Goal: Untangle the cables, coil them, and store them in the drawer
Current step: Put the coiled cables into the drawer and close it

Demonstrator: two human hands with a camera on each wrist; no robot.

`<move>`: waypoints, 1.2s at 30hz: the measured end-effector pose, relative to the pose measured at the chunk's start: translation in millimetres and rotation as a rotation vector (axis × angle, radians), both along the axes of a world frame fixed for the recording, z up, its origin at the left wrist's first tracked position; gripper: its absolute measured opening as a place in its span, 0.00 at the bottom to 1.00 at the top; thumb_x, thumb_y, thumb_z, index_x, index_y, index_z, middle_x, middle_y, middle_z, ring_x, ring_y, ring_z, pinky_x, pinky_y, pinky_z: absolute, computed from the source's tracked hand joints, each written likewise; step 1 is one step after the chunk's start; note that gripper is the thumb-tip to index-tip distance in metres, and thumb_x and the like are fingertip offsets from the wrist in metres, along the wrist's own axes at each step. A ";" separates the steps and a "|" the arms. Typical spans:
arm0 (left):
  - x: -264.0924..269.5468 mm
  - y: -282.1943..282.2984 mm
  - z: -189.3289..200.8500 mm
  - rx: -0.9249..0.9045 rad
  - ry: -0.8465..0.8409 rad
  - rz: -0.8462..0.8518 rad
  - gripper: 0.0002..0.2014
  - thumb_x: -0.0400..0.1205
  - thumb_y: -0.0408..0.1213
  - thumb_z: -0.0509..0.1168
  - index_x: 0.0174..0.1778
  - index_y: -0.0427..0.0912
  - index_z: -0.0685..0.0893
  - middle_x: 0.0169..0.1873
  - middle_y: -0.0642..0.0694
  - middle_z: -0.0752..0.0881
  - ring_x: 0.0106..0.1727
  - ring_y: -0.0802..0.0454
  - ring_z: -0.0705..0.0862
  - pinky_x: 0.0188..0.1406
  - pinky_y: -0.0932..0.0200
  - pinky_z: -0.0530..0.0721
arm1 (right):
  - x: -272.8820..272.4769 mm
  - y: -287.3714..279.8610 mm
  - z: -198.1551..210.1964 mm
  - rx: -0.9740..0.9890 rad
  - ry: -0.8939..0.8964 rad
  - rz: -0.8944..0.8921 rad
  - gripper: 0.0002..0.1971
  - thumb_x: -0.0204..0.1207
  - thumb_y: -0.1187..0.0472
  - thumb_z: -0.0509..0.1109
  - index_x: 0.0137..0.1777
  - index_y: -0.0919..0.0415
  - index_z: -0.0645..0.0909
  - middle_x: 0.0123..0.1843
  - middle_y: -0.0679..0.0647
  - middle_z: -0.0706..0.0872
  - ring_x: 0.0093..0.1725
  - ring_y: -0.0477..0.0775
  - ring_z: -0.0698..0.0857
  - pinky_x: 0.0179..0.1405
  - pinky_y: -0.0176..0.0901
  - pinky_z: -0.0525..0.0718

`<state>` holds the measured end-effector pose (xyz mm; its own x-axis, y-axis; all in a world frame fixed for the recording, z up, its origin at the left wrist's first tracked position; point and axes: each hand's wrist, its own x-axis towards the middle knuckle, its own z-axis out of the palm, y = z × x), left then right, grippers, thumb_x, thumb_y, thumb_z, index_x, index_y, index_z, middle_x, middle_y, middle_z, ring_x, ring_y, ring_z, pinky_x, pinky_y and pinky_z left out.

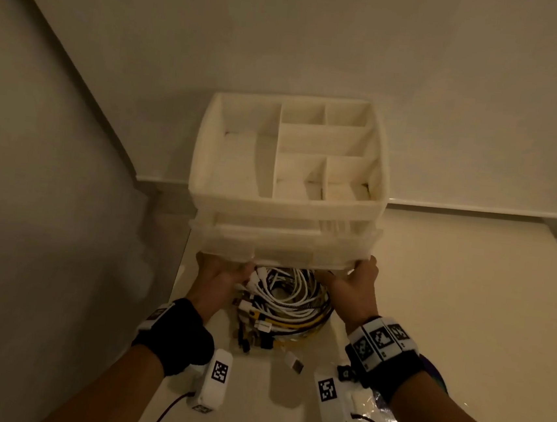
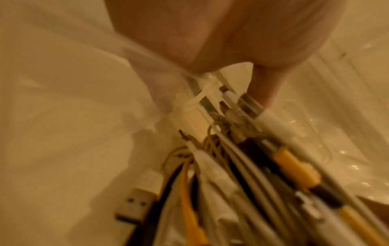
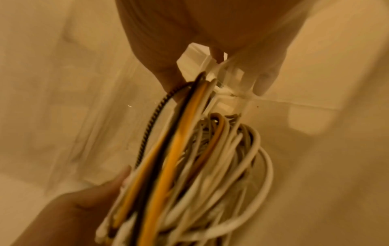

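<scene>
A coil of white, yellow and black cables [image 1: 296, 297] lies in the pulled-out clear bottom drawer [image 1: 335, 335] of a translucent white drawer unit [image 1: 287, 208]. My left hand [image 1: 223, 273] holds the coil's left side, its thumb on the plugs [image 2: 265, 86]. My right hand [image 1: 352, 279] holds the right side, with the cables [image 3: 200, 166] running along its palm. The fingers of both hands reach under the front of the drawer above and show only dimly through the plastic. One white USB plug [image 1: 294, 362] hangs loose at the near side.
The unit stands against the back wall in a corner, with another wall close on the left. Its top is an open tray with several dividers [image 1: 276, 149]. The pale tabletop [image 1: 466, 297] stretches to the right. Crinkled clear plastic [image 1: 383, 415] lies under my right forearm.
</scene>
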<state>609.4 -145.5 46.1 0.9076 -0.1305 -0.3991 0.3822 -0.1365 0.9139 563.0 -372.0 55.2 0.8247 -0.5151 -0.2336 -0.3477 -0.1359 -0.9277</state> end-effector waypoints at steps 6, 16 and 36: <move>-8.9 -2.2 2.6 0.083 -0.098 0.009 0.33 0.72 0.61 0.72 0.72 0.62 0.67 0.71 0.51 0.66 0.72 0.48 0.73 0.75 0.39 0.70 | -13.6 7.4 8.9 -0.072 -0.027 0.055 0.36 0.57 0.48 0.70 0.66 0.62 0.68 0.58 0.52 0.67 0.59 0.50 0.65 0.59 0.46 0.68; -12.5 -10.9 4.9 0.063 -0.179 0.151 0.35 0.59 0.57 0.76 0.61 0.76 0.70 0.69 0.50 0.74 0.71 0.46 0.75 0.72 0.37 0.72 | -9.7 7.0 6.0 -0.187 -0.038 -0.023 0.27 0.61 0.57 0.59 0.62 0.67 0.74 0.57 0.57 0.71 0.55 0.53 0.65 0.57 0.45 0.66; -20.7 71.9 12.8 0.762 -0.201 -0.821 0.74 0.59 0.53 0.82 0.76 0.59 0.21 0.83 0.53 0.44 0.83 0.54 0.49 0.81 0.53 0.59 | -52.3 -70.9 22.6 -0.340 0.397 0.948 0.75 0.49 0.47 0.87 0.78 0.32 0.25 0.85 0.39 0.51 0.81 0.46 0.62 0.79 0.49 0.67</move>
<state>588.7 -73.6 58.9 0.7164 -0.5006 -0.4859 -0.2227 -0.8242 0.5207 510.7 -442.9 77.8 0.8182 0.2044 -0.5374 -0.2331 -0.7365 -0.6351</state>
